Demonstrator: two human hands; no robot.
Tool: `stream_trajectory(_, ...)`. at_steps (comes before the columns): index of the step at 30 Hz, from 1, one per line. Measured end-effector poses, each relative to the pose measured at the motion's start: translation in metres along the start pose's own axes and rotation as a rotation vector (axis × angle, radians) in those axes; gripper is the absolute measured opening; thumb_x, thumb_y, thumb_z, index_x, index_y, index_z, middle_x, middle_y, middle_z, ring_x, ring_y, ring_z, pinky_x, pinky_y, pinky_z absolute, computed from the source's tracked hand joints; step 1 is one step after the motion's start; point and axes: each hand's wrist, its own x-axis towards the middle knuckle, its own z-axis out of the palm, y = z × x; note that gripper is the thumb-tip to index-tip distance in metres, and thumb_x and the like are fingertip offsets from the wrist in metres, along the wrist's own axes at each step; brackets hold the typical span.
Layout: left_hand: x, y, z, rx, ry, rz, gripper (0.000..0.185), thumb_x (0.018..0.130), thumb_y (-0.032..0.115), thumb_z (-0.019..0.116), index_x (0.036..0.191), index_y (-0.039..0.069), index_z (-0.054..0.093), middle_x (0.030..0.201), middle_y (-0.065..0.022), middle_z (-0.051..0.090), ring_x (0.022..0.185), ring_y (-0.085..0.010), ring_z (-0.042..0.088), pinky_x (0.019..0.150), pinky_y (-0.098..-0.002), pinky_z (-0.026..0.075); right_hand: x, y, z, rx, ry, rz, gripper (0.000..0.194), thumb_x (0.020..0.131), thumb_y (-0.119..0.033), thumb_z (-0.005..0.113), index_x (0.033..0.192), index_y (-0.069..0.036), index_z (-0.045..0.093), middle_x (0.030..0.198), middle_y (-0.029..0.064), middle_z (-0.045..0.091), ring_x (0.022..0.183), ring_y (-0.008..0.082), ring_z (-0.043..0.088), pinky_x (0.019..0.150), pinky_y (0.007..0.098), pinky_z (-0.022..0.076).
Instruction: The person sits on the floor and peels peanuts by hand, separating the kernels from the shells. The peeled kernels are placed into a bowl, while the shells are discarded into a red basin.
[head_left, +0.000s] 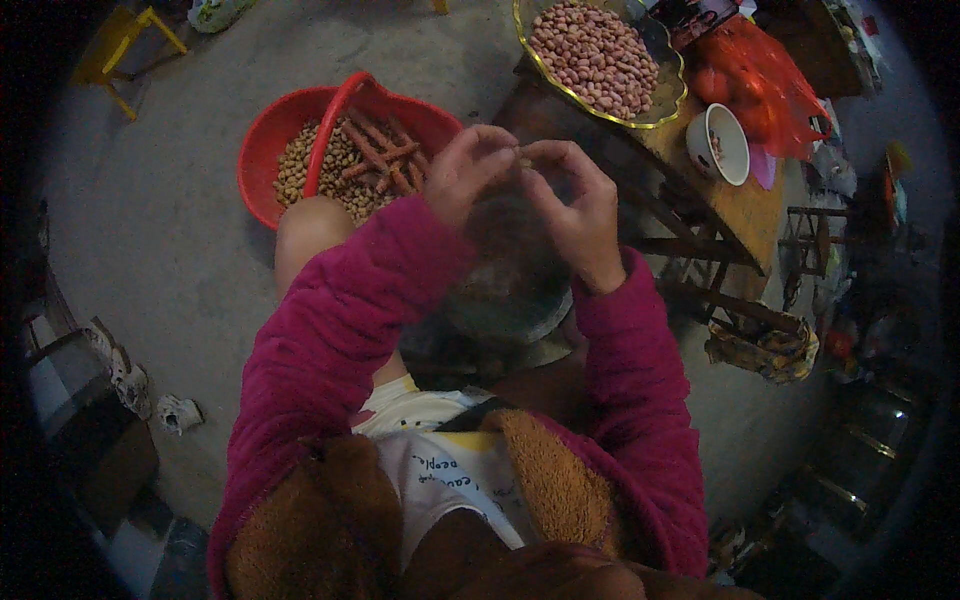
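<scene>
My left hand (474, 166) and my right hand (574, 199) meet at the fingertips, thumbs and forefingers pinching a small tan thing (524, 160), possibly a peanut; the fingers mostly hide it. Below them is a dark round container (517, 292), its inside too dim to make out. Left of my left hand, a red plastic basket (259, 169) with an arched handle holds what look like unshelled peanuts (300, 154) and several reddish corncobs (382, 154). Beyond my right hand, a clear gold-rimmed bowl (670, 94) carries a heap of pinkish shelled peanuts (592, 56).
The bowl stands on a wooden table (731, 206) with a white cup (739, 154) and a red plastic bag (761, 82). A yellow stool (124, 52) is at the far left. A white shoe (178, 414) lies on the concrete floor (195, 300).
</scene>
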Motion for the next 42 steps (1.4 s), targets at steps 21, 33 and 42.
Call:
stream_trajectory(21,-0.002,0.006,0.004,0.099,-0.006,0.014,0.015,0.087,0.009,0.063,0.101,0.004,0.057,0.092,-0.0017,0.059,0.083,-0.0074,0.055,0.073,-0.0215,0.044,-0.001,-0.004,-0.008,-0.135,-0.015,-0.052,0.014,0.078,0.001,0.065,0.092,0.001,0.062,0.084,0.0117,0.064,0.075,0.0212,0.063,0.069,0.0292,0.0493)
stream_trajectory(33,-0.003,0.007,0.007,0.354,-0.003,0.226,0.011,0.087,0.004,0.061,0.098,0.002,0.059,0.091,-0.0018,0.059,0.083,-0.0081,0.056,0.075,-0.0228,0.045,-0.005,0.002,-0.003,0.210,-0.014,0.198,0.014,0.085,-0.005,0.063,0.095,0.004,0.063,0.087,0.0068,0.067,0.080,0.0099,0.061,0.073,0.0250,0.0497)
stream_trajectory(42,-0.001,0.001,-0.002,0.303,-0.100,0.112,0.008,0.085,0.002,0.058,0.091,0.004,0.053,0.087,-0.0010,0.057,0.074,-0.0057,0.053,0.063,-0.0201,0.043,-0.008,0.008,-0.011,0.225,-0.131,0.274,0.011,0.082,-0.004,0.065,0.089,0.003,0.061,0.084,0.0058,0.066,0.078,0.0091,0.061,0.071,0.0247,0.0502)
